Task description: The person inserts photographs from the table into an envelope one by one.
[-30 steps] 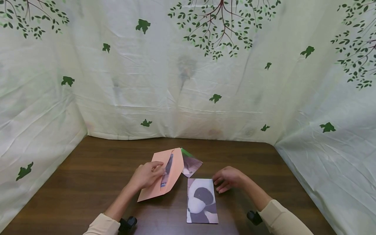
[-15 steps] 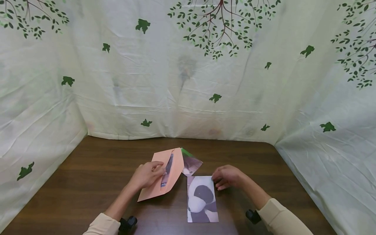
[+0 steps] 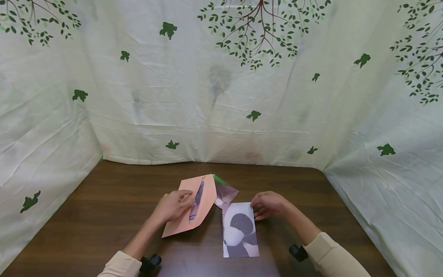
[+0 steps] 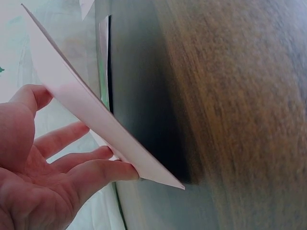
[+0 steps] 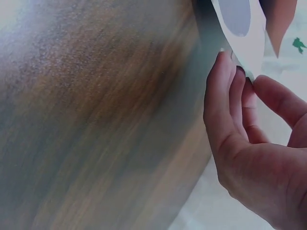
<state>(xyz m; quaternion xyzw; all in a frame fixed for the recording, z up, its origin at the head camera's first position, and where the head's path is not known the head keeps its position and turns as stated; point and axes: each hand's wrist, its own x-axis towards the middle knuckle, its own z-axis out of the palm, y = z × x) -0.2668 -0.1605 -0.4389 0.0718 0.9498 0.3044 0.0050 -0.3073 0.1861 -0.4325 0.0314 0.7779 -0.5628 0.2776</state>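
Note:
My left hand (image 3: 176, 207) holds a pink envelope (image 3: 206, 200) by its left side, tilted above the table. Through the envelope's slit a strip of a printed picture shows. In the left wrist view the fingers pinch the envelope (image 4: 91, 108) at its edge. My right hand (image 3: 271, 206) pinches the upper right corner of a picture card (image 3: 238, 231) printed with grey and white rounded shapes. The right wrist view shows thumb and fingers meeting at the corner of that card (image 5: 244, 28). Behind the envelope lies another printed card (image 3: 224, 194) with a green edge, partly hidden.
The brown wooden table (image 3: 114, 192) carries all of these. A pale cloth (image 3: 155, 96) printed with green leaves and branches hangs around its back and sides. Black camera mounts (image 3: 298, 252) sit at both wrists.
The picture card has moved away from the person and slightly right, its top edge now overlapping the card behind. My right hand has moved with it. The left hand and envelope stay put.

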